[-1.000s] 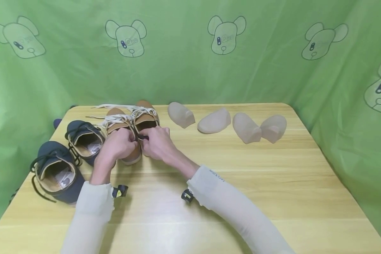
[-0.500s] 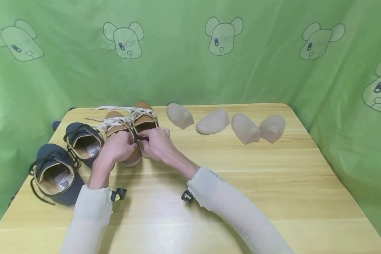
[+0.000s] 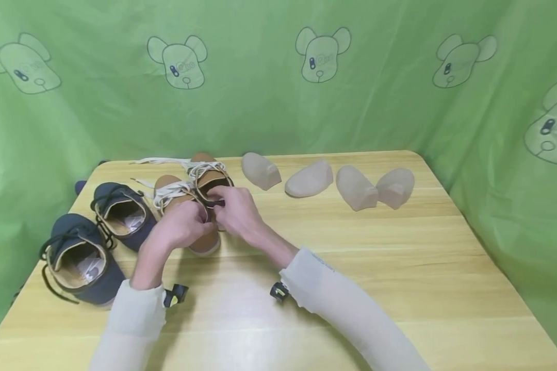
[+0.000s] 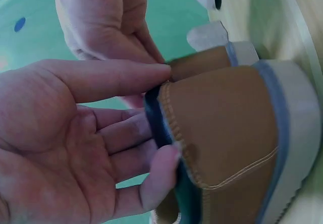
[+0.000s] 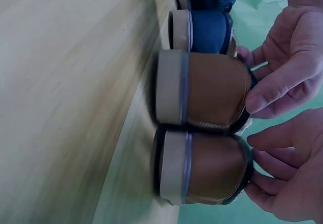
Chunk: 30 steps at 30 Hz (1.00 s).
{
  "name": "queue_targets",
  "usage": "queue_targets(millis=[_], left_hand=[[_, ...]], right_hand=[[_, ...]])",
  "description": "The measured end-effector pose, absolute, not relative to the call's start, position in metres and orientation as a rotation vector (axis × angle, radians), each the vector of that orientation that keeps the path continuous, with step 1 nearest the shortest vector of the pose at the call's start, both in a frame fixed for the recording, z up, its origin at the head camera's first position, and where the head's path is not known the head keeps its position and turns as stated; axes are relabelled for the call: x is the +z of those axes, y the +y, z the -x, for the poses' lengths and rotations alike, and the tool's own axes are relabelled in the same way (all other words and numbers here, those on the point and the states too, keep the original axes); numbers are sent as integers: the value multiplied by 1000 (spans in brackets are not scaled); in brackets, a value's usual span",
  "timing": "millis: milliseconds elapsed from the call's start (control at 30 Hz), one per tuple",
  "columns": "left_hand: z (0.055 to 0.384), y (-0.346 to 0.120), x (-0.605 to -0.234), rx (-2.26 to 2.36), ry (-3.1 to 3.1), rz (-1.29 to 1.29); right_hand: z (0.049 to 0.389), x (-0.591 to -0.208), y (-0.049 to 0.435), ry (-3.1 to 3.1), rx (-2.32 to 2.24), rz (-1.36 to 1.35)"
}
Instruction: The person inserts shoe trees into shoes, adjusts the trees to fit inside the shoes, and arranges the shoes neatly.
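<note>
Tan shoes [image 3: 207, 242] swung heels toward 4 o'clock. Left hand [image 3: 178, 225], right hand [image 3: 238, 211]: fingers nearly closed, pinching collars [image 4: 157, 114]. IMO best pull evenly, keep soles low so pair doesn't skew.

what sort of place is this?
Likely a staged recording booth, though I can't be sure. Green sheeting printed with cartoon heads hangs behind and on both sides of a wood-grain table, with brown shoes and navy shoes grouped toward its left side.
</note>
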<state>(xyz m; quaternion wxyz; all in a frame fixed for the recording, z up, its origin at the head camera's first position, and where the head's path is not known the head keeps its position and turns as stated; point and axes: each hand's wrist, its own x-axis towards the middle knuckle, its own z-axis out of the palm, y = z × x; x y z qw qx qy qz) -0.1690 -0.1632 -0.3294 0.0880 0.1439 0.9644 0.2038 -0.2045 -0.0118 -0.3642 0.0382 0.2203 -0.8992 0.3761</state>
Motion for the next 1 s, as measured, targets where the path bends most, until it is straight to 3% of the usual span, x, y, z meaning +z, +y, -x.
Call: queue_targets(millis=[300, 767, 1000], left_hand=[[156, -150, -321, 658, 2752, -606], [144, -139, -312, 668, 2599, -838], [157, -155, -311, 966, 2579, -580]], right_hand=[[189, -360, 3, -2787, 1203, -716], [193, -364, 19, -2977, 1278, -629], [195, -369, 22, -2997, 1286, -639]])
